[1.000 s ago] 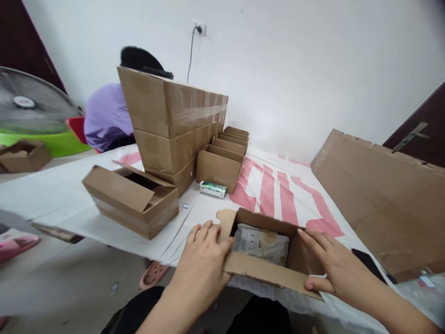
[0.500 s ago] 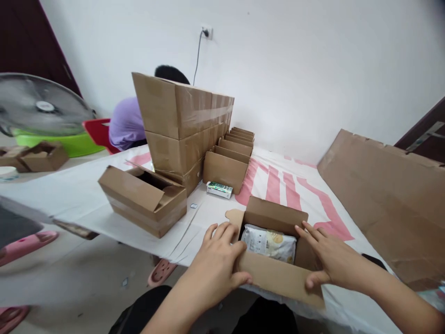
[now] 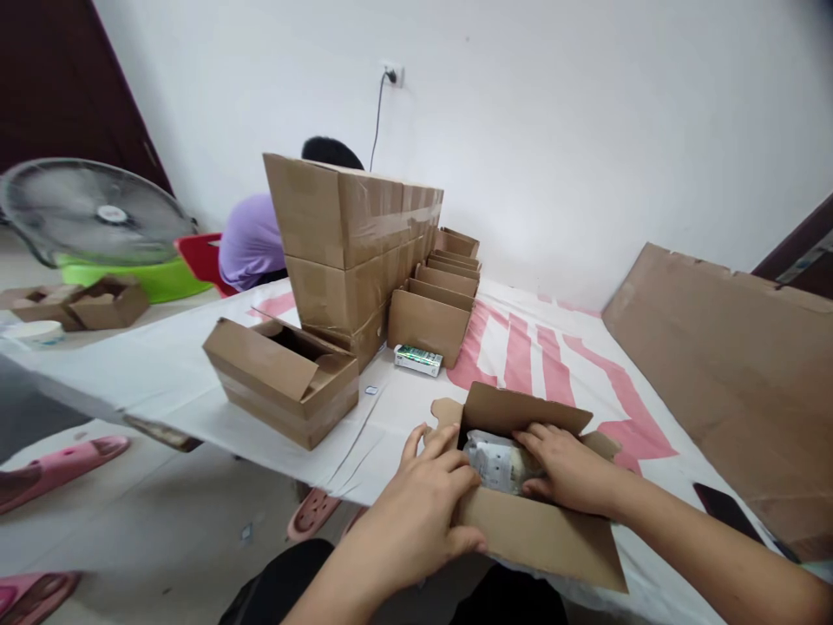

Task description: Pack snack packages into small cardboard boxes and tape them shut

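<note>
Both bare forearms reach forward and come near together. The left hand [image 3: 423, 503] lies palm down, its fingers a little spread and its thumb stretched out. The right hand [image 3: 569, 469] is also palm down, its fingers together and lightly bent.

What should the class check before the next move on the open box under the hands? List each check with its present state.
1. The packet lies inside the open box: ok.
2. The left hand grips the box's near left wall: ok.
3. The right hand is clear of the box: not ok, it rests on the packet.
4. The far flap stands up, out of the way: ok.
5. The box sits wholly on the table: cannot tell, the box and hands hide the edge there.
</note>
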A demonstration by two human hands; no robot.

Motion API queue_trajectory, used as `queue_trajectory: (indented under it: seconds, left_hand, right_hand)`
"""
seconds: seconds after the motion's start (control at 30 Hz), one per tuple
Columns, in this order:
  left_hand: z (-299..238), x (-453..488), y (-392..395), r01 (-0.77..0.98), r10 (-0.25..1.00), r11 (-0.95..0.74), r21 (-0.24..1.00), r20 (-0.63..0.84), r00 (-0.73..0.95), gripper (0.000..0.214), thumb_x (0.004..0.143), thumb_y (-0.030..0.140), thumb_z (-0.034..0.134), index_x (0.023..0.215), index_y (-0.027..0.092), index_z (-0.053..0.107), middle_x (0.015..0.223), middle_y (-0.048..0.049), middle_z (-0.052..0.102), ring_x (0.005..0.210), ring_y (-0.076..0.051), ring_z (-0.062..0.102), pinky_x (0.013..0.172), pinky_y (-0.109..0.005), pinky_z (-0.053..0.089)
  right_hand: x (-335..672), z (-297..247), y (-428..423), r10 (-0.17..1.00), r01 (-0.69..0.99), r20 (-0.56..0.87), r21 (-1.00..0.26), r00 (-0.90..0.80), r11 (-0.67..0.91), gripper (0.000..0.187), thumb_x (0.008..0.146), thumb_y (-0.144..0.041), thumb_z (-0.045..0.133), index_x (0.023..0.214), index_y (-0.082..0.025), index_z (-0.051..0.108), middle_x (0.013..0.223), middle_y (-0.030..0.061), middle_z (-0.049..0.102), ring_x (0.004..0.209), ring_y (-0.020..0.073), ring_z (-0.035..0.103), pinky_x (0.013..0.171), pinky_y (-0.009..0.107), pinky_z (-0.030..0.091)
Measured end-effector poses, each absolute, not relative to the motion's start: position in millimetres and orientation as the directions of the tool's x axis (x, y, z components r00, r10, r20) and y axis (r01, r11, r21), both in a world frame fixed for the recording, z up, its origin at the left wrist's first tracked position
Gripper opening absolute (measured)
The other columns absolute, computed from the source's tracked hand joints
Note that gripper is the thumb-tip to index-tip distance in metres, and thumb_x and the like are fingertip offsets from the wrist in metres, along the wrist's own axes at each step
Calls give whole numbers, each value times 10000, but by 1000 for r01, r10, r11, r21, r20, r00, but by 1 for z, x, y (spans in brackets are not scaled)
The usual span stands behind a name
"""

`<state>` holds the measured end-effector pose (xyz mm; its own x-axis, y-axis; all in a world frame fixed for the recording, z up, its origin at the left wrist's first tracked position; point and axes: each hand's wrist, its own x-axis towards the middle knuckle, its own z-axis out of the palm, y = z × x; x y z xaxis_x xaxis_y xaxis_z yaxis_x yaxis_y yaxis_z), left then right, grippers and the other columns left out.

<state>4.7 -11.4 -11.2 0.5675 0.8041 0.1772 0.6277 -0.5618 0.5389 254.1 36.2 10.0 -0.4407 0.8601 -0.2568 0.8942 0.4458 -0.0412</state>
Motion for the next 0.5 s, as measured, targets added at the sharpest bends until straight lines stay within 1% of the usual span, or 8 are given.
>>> queue_trajectory:
  seconds: [0.07,0.13,0.2,0.27,0.33,0.4,0.43,0.5]
  left_hand:
    - [-11,5,-12,628,805,-560,540,176,566,465,653,480,813,1054,297,661,1083,-16,691,1407,-321,309,1161,-595,61]
    - [-12,5,-11,635,806,-561,531,179,564,470,644,496,813,1041,291,667,1083,-23,689,1401,-323,316,1160,-589,77]
    - [-12,6,-11,644,807,-565,515,184,561,468,631,510,816,1015,281,678,1065,-28,694,1389,-323,334,1157,-585,95]
    - [-12,7,-11,648,807,-567,508,185,562,459,616,514,824,982,271,691,1036,-33,703,1377,-328,351,1150,-583,128]
    - [-11,8,-10,643,803,-569,513,180,568,436,613,505,828,954,265,699,1005,-38,711,1377,-336,349,1138,-574,178]
    - [-10,8,-11,636,804,-562,529,167,571,413,629,485,825,955,265,700,997,-44,717,1394,-344,326,1126,-562,226]
    - [-10,8,-12,632,805,-555,540,158,572,428,636,476,822,989,271,694,1016,-48,718,1407,-350,303,1124,-567,233]
    - [-10,7,-14,612,791,-560,559,140,596,558,620,489,822,1116,296,654,1102,-59,702,1434,-380,238,1128,-609,209]
  right_hand:
    - [252,13,35,869,906,-263,-58,-420,420,579,737,-381,711,1253,-142,606,1162,164,627,1084,340,584,942,452,466]
    - [251,17,32,872,905,-249,-47,-421,424,432,719,-374,729,1097,-171,672,1054,133,637,1010,319,601,886,434,475]
    - [251,18,28,863,887,-217,-30,-456,461,328,701,-352,742,979,-193,670,1050,114,621,1007,314,591,876,432,459]
    - [253,17,24,852,879,-222,-62,-474,473,317,697,-311,733,975,-197,632,1087,111,617,1013,306,594,862,414,452]
    - [256,15,22,848,900,-301,-125,-436,418,362,705,-269,705,1038,-191,588,1057,111,654,963,293,628,793,377,465]
    - [258,14,22,845,924,-373,-147,-382,353,382,704,-232,678,1068,-187,569,980,105,699,895,291,662,715,346,460]
    - [259,13,23,845,929,-386,-140,-370,343,369,703,-217,668,1059,-192,574,951,101,714,875,295,673,688,337,451]
    - [259,13,23,847,923,-369,-108,-383,370,312,696,-196,651,1003,-202,597,929,99,731,858,305,686,657,325,430]
